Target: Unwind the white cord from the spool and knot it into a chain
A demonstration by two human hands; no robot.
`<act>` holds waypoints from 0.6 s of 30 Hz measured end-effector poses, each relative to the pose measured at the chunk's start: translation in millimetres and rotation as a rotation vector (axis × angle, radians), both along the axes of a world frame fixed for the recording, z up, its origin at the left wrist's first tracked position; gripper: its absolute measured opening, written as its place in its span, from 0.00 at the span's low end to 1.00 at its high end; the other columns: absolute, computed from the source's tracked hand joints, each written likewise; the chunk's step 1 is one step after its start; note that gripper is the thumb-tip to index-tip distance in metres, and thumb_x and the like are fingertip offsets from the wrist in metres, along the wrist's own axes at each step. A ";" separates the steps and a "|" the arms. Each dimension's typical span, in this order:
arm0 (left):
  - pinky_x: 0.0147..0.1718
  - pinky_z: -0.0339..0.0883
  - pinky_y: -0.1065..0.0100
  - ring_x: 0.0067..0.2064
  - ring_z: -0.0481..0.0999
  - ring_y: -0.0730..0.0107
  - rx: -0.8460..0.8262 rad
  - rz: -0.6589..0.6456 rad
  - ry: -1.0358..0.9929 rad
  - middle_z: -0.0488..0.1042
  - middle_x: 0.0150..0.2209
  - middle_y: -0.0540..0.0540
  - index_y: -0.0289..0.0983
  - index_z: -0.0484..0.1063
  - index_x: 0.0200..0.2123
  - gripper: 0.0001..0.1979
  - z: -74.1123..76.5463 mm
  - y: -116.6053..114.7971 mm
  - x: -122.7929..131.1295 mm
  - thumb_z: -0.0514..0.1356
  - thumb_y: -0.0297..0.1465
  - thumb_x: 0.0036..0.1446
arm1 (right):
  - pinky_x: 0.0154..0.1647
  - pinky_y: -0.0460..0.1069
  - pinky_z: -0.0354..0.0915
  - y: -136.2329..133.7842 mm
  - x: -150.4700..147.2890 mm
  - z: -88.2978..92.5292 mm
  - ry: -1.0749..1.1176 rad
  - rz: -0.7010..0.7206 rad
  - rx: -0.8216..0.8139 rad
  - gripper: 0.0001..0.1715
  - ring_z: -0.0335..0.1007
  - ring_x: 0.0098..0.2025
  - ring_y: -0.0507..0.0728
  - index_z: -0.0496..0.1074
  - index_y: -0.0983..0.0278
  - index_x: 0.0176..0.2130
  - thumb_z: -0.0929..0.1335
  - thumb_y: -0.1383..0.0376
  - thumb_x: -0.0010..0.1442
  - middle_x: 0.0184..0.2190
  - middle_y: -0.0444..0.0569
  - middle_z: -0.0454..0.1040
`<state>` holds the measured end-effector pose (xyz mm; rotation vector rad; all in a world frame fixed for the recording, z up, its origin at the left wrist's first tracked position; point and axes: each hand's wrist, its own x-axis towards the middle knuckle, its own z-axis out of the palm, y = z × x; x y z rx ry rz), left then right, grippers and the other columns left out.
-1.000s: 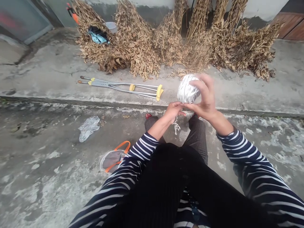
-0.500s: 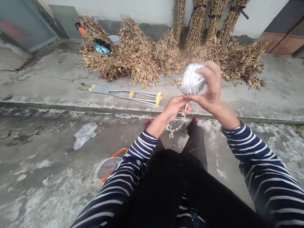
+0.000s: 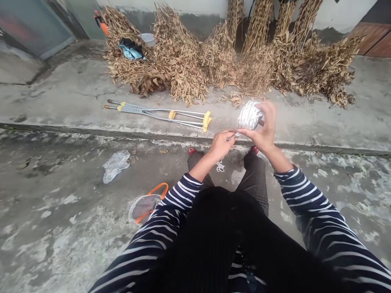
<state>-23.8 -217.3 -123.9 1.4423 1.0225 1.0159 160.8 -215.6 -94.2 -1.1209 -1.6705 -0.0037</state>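
A thick ball of white cord (image 3: 249, 115) with dark streaks is held up in front of me, over the edge of the concrete step. My right hand (image 3: 265, 128) grips it from the right, fingers on its far side and thumb low at its near side. Just left of the ball, my left hand (image 3: 222, 143) is closed in a pinch on the strand that comes off it. More loose white cord (image 3: 220, 166) lies on the ground between my feet; the stretch between it and my left hand is mostly hidden.
A pair of crutches (image 3: 161, 114) with yellow pads lies on the raised concrete step (image 3: 76, 110). Dried plant stalks (image 3: 186, 69) are heaped along the wall. On the lower ground at left are a crumpled clear plastic bag (image 3: 116, 166) and a clear bag with orange handles (image 3: 143, 206).
The ball of cord and my right hand have come lower and turned slightly. My left hand has lowered a little, its fingers now curled closer around the strand. The camera view has shifted downward.
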 end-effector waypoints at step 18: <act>0.21 0.65 0.75 0.27 0.76 0.75 -0.333 -0.031 -0.291 0.81 0.31 0.46 0.32 0.80 0.36 0.10 0.2 -13.2 10.0 0.69 0.34 0.56 | 0.59 0.70 0.69 -3.3 -7.1 -6.8 0.041 -0.050 -0.014 0.48 0.60 0.66 0.69 0.66 0.59 0.60 0.75 0.37 0.51 0.62 0.60 0.63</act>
